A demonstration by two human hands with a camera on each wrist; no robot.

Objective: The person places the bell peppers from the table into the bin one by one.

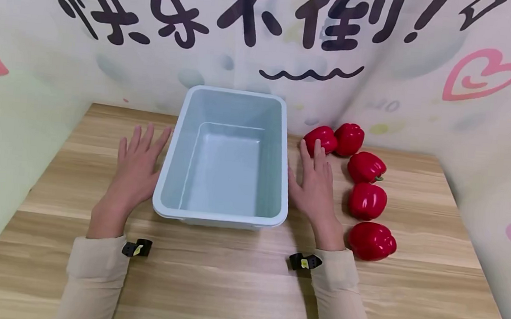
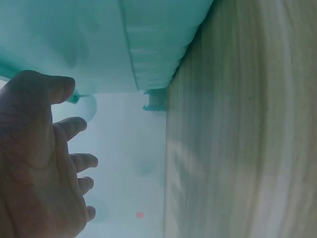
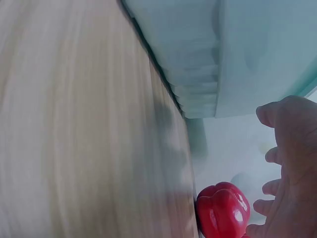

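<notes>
A pale blue plastic basin (image 1: 219, 217) stands on the wooden table, and its inside shows nothing but the bare floor. My left hand (image 1: 135, 172) is at the basin's left side with fingers spread, the thumb close to the wall; in the left wrist view the palm of this hand (image 2: 39, 163) faces the basin side. On the opposite side is my right hand (image 1: 317, 187), fingers extended and thumb near the wall. Whether either thumb touches the basin cannot be told. Beyond the right fingertips sits a red bell pepper (image 1: 323, 137), partly covered by them.
More red bell peppers form a curved row to the right: one at the back (image 1: 349, 139), one with a green stem (image 1: 367, 167), and others nearer the front (image 1: 371, 241). A printed cloth (image 1: 241, 62) hangs behind the wooden table (image 1: 218, 278).
</notes>
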